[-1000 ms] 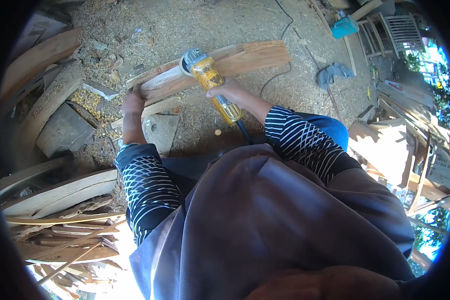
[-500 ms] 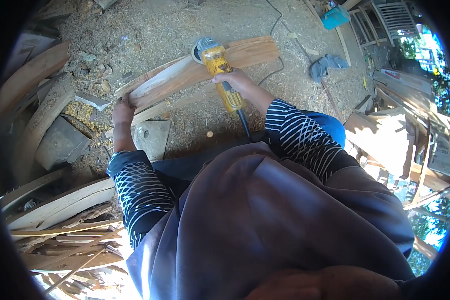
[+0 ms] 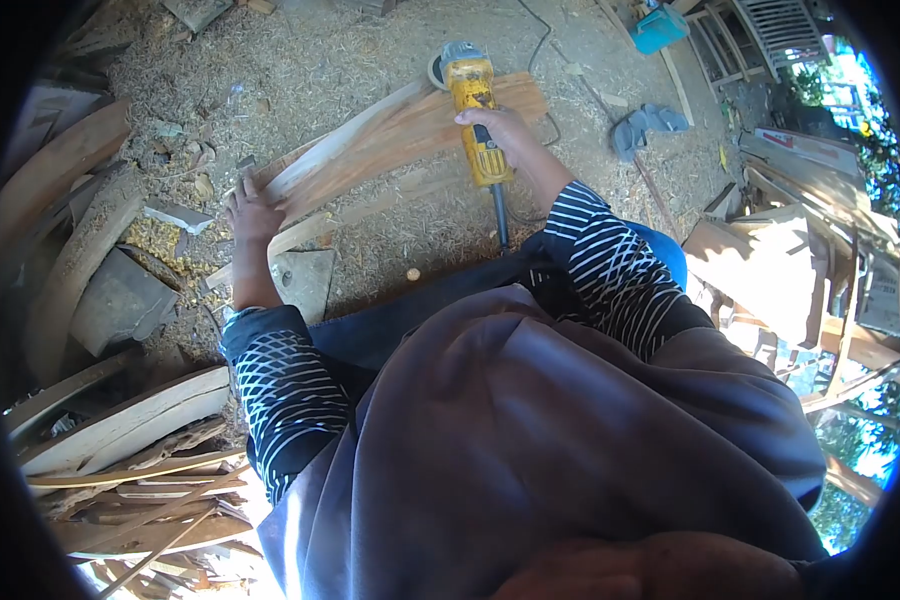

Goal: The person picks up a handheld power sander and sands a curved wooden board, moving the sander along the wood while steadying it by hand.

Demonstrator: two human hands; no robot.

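Observation:
My right hand (image 3: 500, 130) is wrapped round the body of a yellow angle grinder (image 3: 473, 90). The grinder's disc (image 3: 436, 72) is at the upper edge of a long, slightly curved wooden board (image 3: 370, 150) lying on the ground; whether it touches the wood I cannot tell. My left hand (image 3: 254, 212) is at the board's left end, fingers stretched and spread, thumb near the lower corner. A thinner wooden strip (image 3: 355, 203) lies just below the board. The grinder's black cord end (image 3: 500, 215) points toward my lap.
Shavings cover the ground (image 3: 310, 60). Curved timber pieces (image 3: 75, 150) and a scrap pile (image 3: 150, 500) lie on the left. A flat block (image 3: 305, 280) is near my knees. A grey cloth (image 3: 648, 128), a teal container (image 3: 660, 30) and a power cord (image 3: 592, 92) are on the right.
The grinder and my right hand have moved right and slightly up along the board. My left hand's fingers have loosened from the board's end and spread out.

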